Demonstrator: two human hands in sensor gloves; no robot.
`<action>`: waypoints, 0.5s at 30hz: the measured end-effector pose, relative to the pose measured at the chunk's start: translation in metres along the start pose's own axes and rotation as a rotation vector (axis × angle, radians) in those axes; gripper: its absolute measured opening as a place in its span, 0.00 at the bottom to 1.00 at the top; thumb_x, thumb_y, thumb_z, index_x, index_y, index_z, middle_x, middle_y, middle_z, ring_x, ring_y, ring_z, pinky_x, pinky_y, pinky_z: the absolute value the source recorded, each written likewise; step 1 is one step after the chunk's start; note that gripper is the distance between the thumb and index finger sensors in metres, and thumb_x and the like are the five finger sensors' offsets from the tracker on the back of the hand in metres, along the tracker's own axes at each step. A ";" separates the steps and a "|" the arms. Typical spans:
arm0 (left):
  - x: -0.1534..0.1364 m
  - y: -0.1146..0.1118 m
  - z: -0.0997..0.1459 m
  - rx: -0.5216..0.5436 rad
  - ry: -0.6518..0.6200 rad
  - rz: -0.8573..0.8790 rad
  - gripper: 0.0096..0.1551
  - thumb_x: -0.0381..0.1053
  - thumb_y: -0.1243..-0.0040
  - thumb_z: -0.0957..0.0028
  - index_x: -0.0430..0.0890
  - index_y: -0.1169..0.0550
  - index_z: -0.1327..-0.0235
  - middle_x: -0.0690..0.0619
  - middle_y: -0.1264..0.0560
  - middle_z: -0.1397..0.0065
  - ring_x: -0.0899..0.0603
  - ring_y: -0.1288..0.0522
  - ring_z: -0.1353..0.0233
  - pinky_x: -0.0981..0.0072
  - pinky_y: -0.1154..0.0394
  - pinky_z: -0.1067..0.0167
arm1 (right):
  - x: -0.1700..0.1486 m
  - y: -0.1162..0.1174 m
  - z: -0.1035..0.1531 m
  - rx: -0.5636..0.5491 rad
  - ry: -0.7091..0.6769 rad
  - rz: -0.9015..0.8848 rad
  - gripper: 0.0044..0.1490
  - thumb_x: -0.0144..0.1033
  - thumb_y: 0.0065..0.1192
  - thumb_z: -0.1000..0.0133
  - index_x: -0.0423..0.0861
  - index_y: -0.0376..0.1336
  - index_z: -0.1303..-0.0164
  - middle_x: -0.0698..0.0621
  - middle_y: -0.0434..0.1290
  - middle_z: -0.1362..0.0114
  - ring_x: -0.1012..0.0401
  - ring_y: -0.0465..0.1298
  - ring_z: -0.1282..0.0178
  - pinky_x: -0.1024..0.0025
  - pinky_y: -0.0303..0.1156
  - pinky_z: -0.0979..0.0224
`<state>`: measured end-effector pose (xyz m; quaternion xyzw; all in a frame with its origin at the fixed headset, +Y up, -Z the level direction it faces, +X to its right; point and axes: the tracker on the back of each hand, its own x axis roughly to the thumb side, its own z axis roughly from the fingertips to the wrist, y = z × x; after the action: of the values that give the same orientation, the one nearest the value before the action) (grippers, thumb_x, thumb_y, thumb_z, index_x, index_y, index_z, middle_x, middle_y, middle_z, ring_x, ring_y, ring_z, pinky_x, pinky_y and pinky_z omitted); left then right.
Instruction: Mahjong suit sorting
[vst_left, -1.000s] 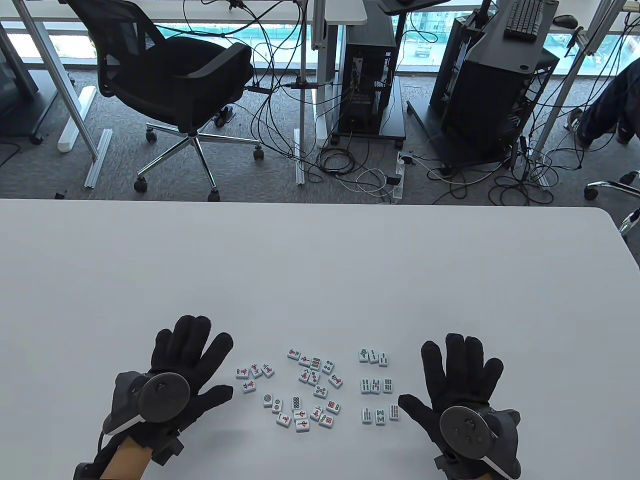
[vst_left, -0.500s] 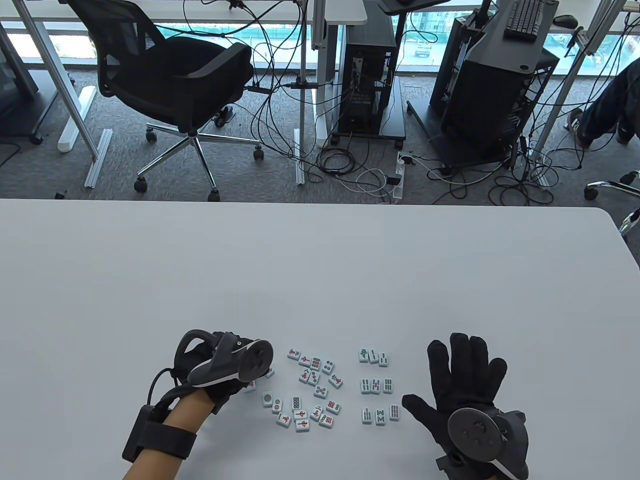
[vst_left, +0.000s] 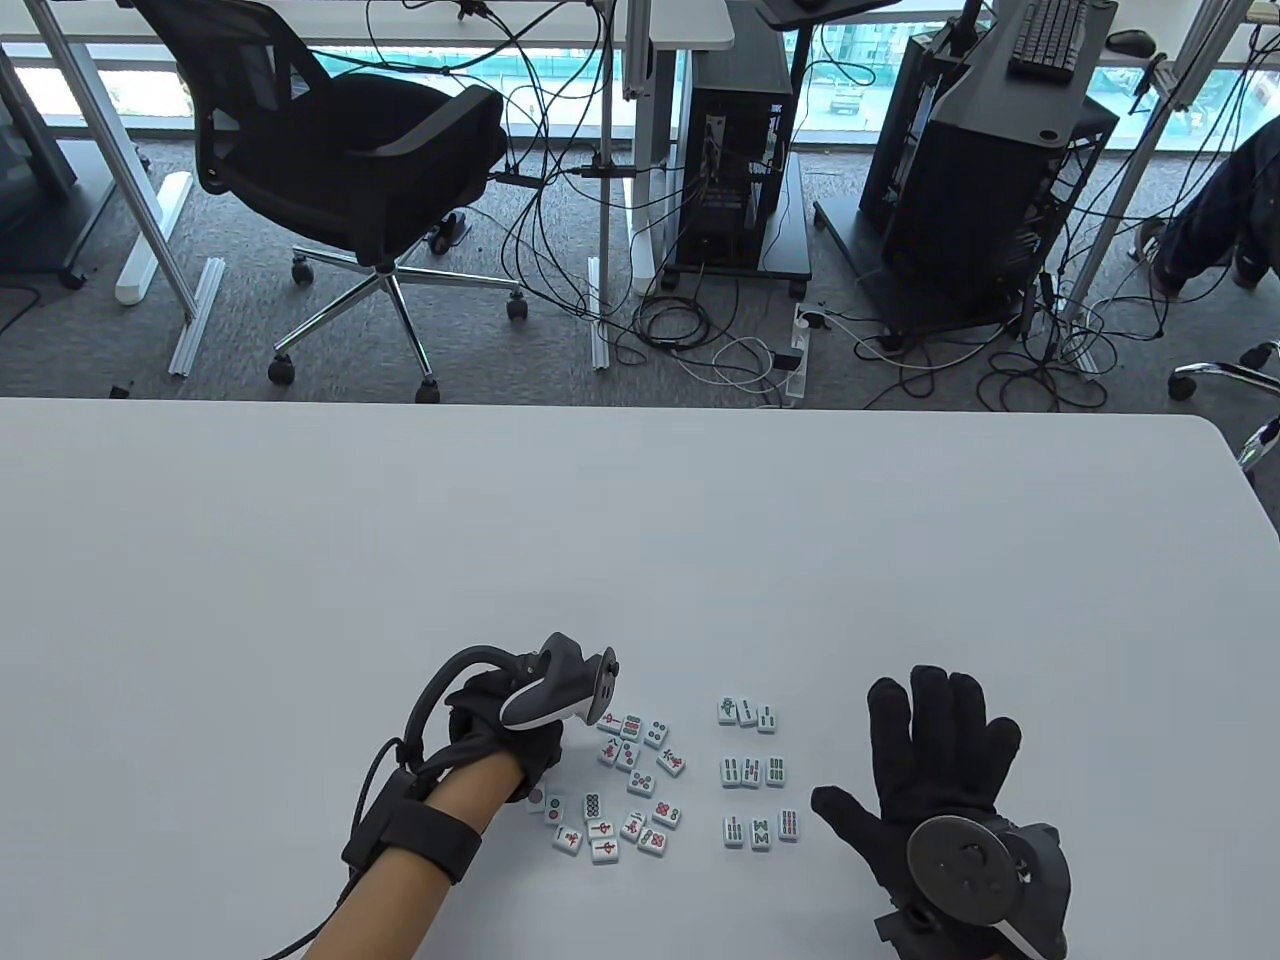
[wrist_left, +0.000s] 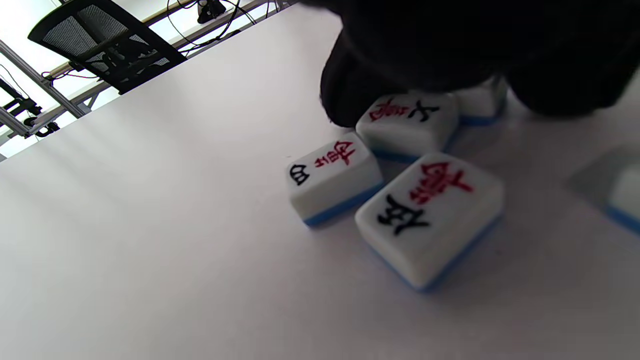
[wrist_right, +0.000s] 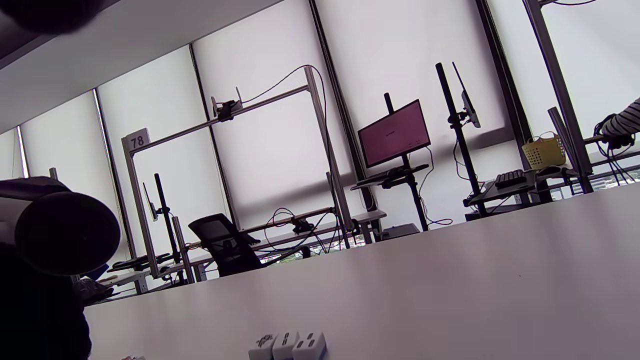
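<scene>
Left hand (vst_left: 500, 725), turned on its side with fingers curled down over the character tiles (wrist_left: 400, 170) at the left of the mixed cluster (vst_left: 625, 790); whether it grasps one cannot be told. Right hand (vst_left: 935, 770) released, flat on the counter (vst_left: 640, 540), fingers spread, beside the sorted bamboo tiles (vst_left: 755, 770).

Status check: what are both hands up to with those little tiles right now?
Left hand fingers down on the character tiles, grip hidden. Right hand flat, open, beside the sorted bamboo tiles. Mixed pile unsorted.
</scene>
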<state>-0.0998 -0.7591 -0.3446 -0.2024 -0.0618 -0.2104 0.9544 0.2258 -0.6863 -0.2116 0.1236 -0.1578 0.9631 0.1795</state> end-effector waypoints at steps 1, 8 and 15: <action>0.001 0.000 -0.001 -0.006 -0.006 0.002 0.38 0.70 0.32 0.67 0.41 0.15 0.59 0.68 0.17 0.82 0.59 0.22 0.87 0.65 0.22 0.82 | 0.001 0.000 0.000 -0.002 -0.004 0.004 0.59 0.71 0.46 0.51 0.57 0.27 0.21 0.44 0.26 0.15 0.41 0.25 0.19 0.27 0.28 0.26; 0.000 0.001 -0.002 0.043 -0.077 0.059 0.35 0.66 0.28 0.68 0.40 0.15 0.61 0.68 0.17 0.81 0.58 0.22 0.86 0.65 0.21 0.80 | 0.001 0.002 0.000 0.009 -0.006 0.019 0.59 0.71 0.46 0.51 0.56 0.27 0.21 0.44 0.27 0.15 0.41 0.26 0.18 0.27 0.29 0.26; -0.056 0.022 0.019 0.303 -0.109 0.078 0.35 0.64 0.26 0.71 0.44 0.17 0.55 0.67 0.17 0.78 0.55 0.20 0.80 0.61 0.20 0.72 | 0.003 0.002 0.000 0.019 -0.005 0.019 0.59 0.71 0.46 0.51 0.56 0.27 0.21 0.44 0.27 0.15 0.41 0.27 0.18 0.27 0.29 0.26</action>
<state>-0.1421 -0.7116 -0.3467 -0.0694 -0.1367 -0.1500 0.9767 0.2225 -0.6875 -0.2116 0.1261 -0.1501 0.9659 0.1689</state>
